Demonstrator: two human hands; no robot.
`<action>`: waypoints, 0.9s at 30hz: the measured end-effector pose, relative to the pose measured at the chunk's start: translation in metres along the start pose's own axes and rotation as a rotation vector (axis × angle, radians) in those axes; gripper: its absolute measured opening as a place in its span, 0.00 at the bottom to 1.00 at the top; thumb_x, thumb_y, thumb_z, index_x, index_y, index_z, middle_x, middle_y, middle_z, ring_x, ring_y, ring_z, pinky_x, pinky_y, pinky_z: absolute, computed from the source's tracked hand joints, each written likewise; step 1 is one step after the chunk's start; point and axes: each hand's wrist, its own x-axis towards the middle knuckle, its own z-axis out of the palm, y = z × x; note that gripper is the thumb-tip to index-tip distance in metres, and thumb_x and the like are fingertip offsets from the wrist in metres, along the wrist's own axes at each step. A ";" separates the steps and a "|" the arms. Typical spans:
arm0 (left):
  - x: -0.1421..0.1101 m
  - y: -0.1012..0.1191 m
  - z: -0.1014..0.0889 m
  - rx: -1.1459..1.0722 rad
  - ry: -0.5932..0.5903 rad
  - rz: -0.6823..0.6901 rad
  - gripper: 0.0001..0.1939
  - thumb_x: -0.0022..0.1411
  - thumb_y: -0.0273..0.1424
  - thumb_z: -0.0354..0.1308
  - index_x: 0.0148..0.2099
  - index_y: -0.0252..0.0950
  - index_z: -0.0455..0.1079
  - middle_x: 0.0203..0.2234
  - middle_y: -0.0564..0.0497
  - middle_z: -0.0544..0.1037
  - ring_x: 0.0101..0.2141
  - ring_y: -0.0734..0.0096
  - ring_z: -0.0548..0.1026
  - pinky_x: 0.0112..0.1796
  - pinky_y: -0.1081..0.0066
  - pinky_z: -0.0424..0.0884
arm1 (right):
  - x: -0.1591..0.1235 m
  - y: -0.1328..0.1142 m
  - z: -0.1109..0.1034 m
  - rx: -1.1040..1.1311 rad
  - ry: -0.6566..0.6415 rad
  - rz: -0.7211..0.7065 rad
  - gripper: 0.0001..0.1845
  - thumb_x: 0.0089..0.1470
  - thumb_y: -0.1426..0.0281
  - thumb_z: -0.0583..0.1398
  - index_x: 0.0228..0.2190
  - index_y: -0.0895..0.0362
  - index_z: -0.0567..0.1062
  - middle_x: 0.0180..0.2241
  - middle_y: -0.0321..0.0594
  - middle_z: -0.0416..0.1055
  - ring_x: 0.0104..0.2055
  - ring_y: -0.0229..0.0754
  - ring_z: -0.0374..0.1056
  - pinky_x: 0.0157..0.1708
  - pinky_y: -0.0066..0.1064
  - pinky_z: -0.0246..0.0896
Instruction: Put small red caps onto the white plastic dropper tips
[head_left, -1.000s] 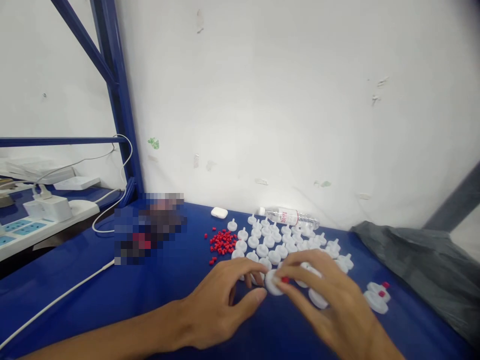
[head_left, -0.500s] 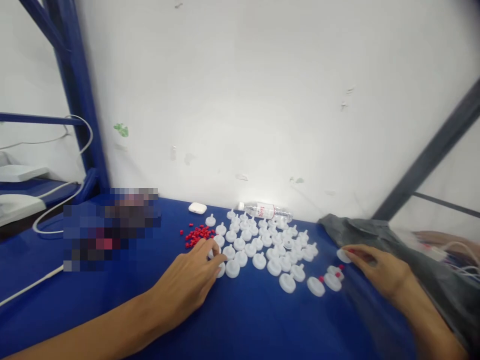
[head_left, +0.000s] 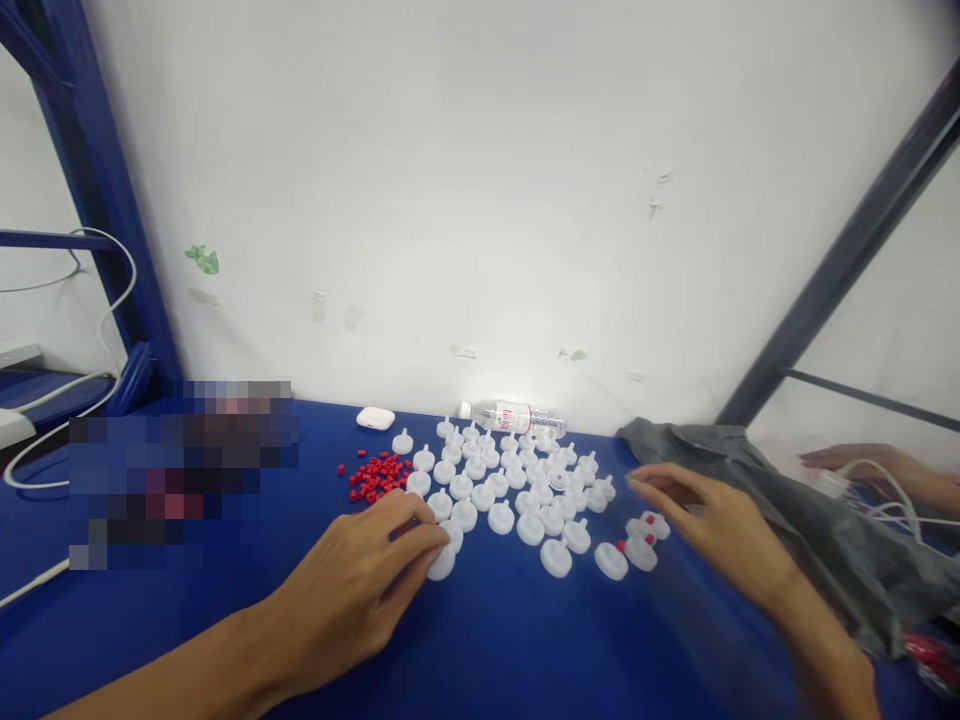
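Many white round plastic spouted caps (head_left: 501, 517) lie spread over the blue tabletop, most with their spouts up. My left hand (head_left: 367, 570) is closed, its thumb and fingers pinching a white cap (head_left: 441, 566) at the near left edge of the group; the fingers partly cover it. Left of the white caps lies a pile of small red caps (head_left: 379, 477). My right hand (head_left: 720, 525) hovers with nothing in it, its fingers stretched to the left and slightly apart. Beneath its fingers, several white caps with red tips (head_left: 641, 553) lie on their sides in a small cluster.
A clear plastic bottle (head_left: 514, 416) lies along the wall, with a white earbud-like case (head_left: 376, 418) to its left. A dark grey plastic bag (head_left: 697, 455) covers the right side. Another person's hand (head_left: 847, 458) is beyond it, near white cables (head_left: 896, 490).
My right hand has let go of a red-tipped white cap, which now lies with the cluster, and has moved left. My left hand has come slightly nearer. The view has shifted.
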 end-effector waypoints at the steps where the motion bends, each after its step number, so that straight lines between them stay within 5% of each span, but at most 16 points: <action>1: 0.001 0.003 -0.002 -0.043 -0.017 0.029 0.14 0.83 0.28 0.50 0.53 0.48 0.76 0.44 0.52 0.85 0.40 0.68 0.85 0.34 0.70 0.78 | -0.003 -0.013 0.002 0.037 -0.108 -0.018 0.20 0.61 0.45 0.65 0.40 0.43 0.89 0.38 0.45 0.88 0.40 0.59 0.84 0.44 0.47 0.77; 4: 0.000 0.010 -0.003 -0.103 -0.086 0.098 0.15 0.83 0.27 0.49 0.56 0.49 0.75 0.44 0.53 0.86 0.42 0.67 0.86 0.34 0.69 0.78 | -0.011 -0.044 0.015 0.072 -0.381 -0.052 0.21 0.63 0.45 0.66 0.46 0.42 0.90 0.37 0.42 0.88 0.39 0.54 0.81 0.43 0.42 0.75; 9: -0.006 0.011 0.004 -0.114 -0.139 0.049 0.16 0.81 0.28 0.53 0.62 0.51 0.74 0.49 0.54 0.88 0.50 0.64 0.88 0.40 0.70 0.82 | -0.014 -0.063 0.033 0.033 -0.525 -0.061 0.22 0.61 0.49 0.66 0.45 0.50 0.90 0.40 0.42 0.88 0.40 0.51 0.79 0.43 0.37 0.72; 15: -0.004 0.006 0.005 -0.167 -0.155 -0.089 0.12 0.79 0.32 0.55 0.56 0.50 0.78 0.47 0.51 0.87 0.44 0.62 0.87 0.42 0.66 0.83 | -0.018 -0.079 0.030 -0.009 -0.455 -0.114 0.20 0.69 0.53 0.61 0.46 0.51 0.88 0.37 0.42 0.87 0.38 0.50 0.78 0.43 0.39 0.70; 20: 0.001 -0.011 0.003 0.078 -0.185 -0.230 0.15 0.79 0.29 0.50 0.49 0.45 0.79 0.43 0.48 0.85 0.43 0.56 0.86 0.36 0.63 0.81 | -0.026 -0.106 0.040 -0.038 -0.432 -0.194 0.20 0.74 0.55 0.58 0.46 0.50 0.88 0.38 0.42 0.87 0.40 0.52 0.80 0.46 0.42 0.73; 27: -0.001 -0.025 0.008 0.149 -0.341 -0.280 0.16 0.78 0.28 0.55 0.59 0.45 0.80 0.47 0.48 0.85 0.45 0.55 0.86 0.40 0.63 0.81 | -0.051 -0.149 0.061 0.039 -0.649 -0.264 0.21 0.73 0.51 0.66 0.61 0.42 0.84 0.41 0.36 0.87 0.47 0.50 0.80 0.54 0.37 0.70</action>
